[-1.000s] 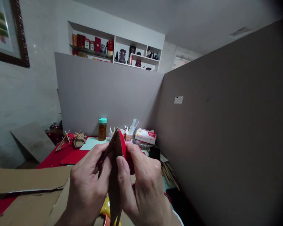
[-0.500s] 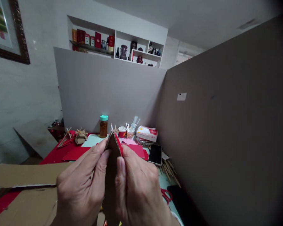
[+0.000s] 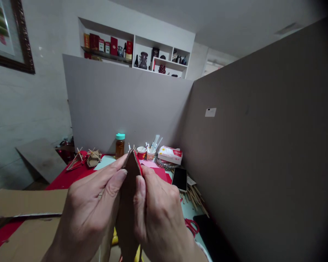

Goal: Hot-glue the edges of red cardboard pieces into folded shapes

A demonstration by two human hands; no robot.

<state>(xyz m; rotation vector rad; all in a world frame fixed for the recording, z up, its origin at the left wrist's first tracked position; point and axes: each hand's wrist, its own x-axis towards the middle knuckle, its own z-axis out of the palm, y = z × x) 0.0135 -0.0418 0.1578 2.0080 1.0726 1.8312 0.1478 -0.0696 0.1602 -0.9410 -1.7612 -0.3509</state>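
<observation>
Craft corner in a room, 2 grey partitions [image 3: 125, 102], display shelves [image 3: 142, 42], framed picture [image 3: 9, 34], cardboard sheets [image 3: 27, 201], wooden sticks [image 3: 197, 199]

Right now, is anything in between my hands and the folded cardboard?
Nothing visible: your left hand and right hand both grip the folded cardboard directly, one on each side. The bottle and phone lie farther off, beyond your hands.

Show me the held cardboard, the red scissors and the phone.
Held cardboard [image 3: 127, 203], head view, on its brown face.
Red scissors [image 3: 191, 220], head view, on the handle.
Phone [image 3: 179, 179], head view, on its dark screen.
</observation>
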